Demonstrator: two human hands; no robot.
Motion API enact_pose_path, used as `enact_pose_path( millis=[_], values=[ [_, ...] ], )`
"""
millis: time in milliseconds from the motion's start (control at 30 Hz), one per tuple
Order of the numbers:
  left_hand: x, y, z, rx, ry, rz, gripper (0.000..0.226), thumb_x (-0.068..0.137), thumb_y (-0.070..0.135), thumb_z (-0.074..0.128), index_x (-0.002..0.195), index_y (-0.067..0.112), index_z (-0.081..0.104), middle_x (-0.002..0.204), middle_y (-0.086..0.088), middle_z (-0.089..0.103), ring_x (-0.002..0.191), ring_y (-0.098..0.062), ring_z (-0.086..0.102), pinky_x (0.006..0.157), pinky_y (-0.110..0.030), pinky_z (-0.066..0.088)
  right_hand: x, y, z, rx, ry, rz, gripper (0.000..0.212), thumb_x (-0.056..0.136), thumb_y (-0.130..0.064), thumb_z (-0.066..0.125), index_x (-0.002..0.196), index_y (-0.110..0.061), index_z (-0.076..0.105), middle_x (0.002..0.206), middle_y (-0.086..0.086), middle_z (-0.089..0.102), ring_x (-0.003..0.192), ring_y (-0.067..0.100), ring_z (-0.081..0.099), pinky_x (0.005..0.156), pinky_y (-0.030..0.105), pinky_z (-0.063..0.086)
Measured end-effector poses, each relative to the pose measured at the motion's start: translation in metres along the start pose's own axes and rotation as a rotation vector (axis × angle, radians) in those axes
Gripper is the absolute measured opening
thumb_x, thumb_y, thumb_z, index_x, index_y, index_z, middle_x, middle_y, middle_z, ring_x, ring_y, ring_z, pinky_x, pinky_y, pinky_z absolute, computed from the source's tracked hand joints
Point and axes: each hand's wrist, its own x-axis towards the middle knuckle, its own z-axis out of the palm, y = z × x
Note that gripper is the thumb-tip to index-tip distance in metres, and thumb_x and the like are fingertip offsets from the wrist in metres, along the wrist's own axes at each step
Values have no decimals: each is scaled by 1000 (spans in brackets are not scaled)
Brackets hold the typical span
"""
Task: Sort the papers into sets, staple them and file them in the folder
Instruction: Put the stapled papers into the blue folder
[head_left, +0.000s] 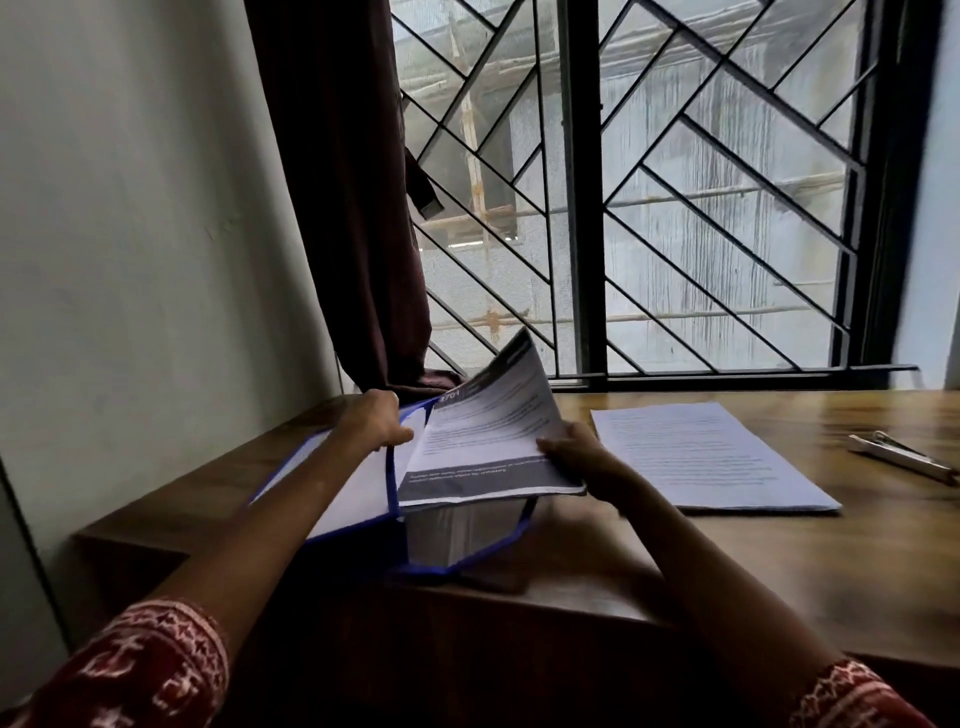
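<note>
We see a printed set of papers (488, 441) with dark bands held over the open blue-edged folder (343, 483) at the wooden desk's (727, 561) left end. Our right hand (582, 457) pinches the set's near corner; our left hand (379, 421) grips the folder's flap. A second paper stack (711, 457) and a stapler (904, 457) lie rightward, below the barred window (675, 208) and maroon curtain (343, 208).

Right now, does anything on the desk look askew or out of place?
Yes: the blue-edged folder juts over the desk's front edge, and the paper set the right hand feeds in is bowed upward.
</note>
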Motion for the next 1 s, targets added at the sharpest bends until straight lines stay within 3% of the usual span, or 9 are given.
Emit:
enact_pose_path(
  millis=[67, 100, 167, 300, 433, 600, 767, 900, 1000],
  values=[
    [0, 5, 8, 206, 49, -43, 35, 86, 29, 58, 116, 10, 58, 115, -9, 62, 109, -23, 60, 89, -29, 47, -3, 1, 3, -25, -51, 18, 20, 91, 1, 52, 109, 9, 55, 78, 7, 56, 61, 11, 48, 48, 11, 41],
    [-1, 5, 14, 273, 79, -64, 38, 87, 28, 58, 122, 11, 56, 123, -6, 59, 115, -22, 57, 91, -29, 45, -4, 4, 5, -45, -80, 29, 24, 91, 0, 52, 112, 13, 54, 85, 12, 58, 63, 12, 50, 51, 13, 43],
    [2, 3, 25, 327, 87, -107, 38, 89, 24, 57, 125, 12, 56, 126, -4, 58, 117, -20, 57, 90, -28, 47, -5, 7, 8, -52, -119, 56, 29, 91, -2, 53, 117, 12, 52, 95, 14, 59, 68, 13, 55, 53, 13, 47],
    [4, -7, 31, 201, 95, -95, 36, 96, 25, 46, 128, 9, 53, 130, -9, 55, 121, -25, 53, 94, -31, 44, -8, 3, 9, 34, -174, 55, 22, 93, -2, 50, 114, 3, 55, 85, 5, 61, 69, 14, 57, 54, 13, 50],
    [5, -17, 20, 58, 90, -87, 38, 95, 31, 47, 120, 4, 57, 125, -17, 57, 115, -31, 55, 91, -35, 44, -9, 0, 8, 105, -173, 67, 19, 93, -2, 50, 111, 2, 56, 83, 6, 61, 69, 15, 59, 54, 15, 52],
    [8, -20, 11, -4, 70, -7, 31, 91, 28, 51, 95, 1, 66, 104, -20, 66, 97, -32, 61, 82, -35, 47, -4, 0, 9, 224, -97, 128, 29, 90, 3, 50, 117, 13, 52, 84, 9, 61, 71, 18, 60, 57, 18, 53],
    [6, -10, 14, -10, 53, 36, 30, 91, 29, 51, 91, 3, 66, 101, -19, 67, 96, -32, 61, 84, -35, 46, -6, -4, 6, 235, -54, 191, 29, 90, 6, 50, 118, 15, 51, 83, 13, 59, 45, 9, 62, 40, 16, 48],
    [8, -10, 15, -5, 61, 43, 26, 90, 27, 52, 81, 6, 65, 97, -18, 67, 92, -32, 62, 81, -34, 46, -4, -3, 8, 151, -70, 156, 33, 91, 2, 50, 122, 13, 49, 93, 12, 61, 79, 21, 60, 57, 20, 53],
    [11, -13, 16, -7, 100, 31, 28, 89, 32, 52, 86, 8, 66, 99, -15, 68, 92, -30, 61, 81, -34, 46, -10, -4, 17, 45, -172, 78, 33, 90, 2, 50, 122, 11, 51, 109, 20, 61, 85, 22, 59, 75, 26, 52]
  ],
)
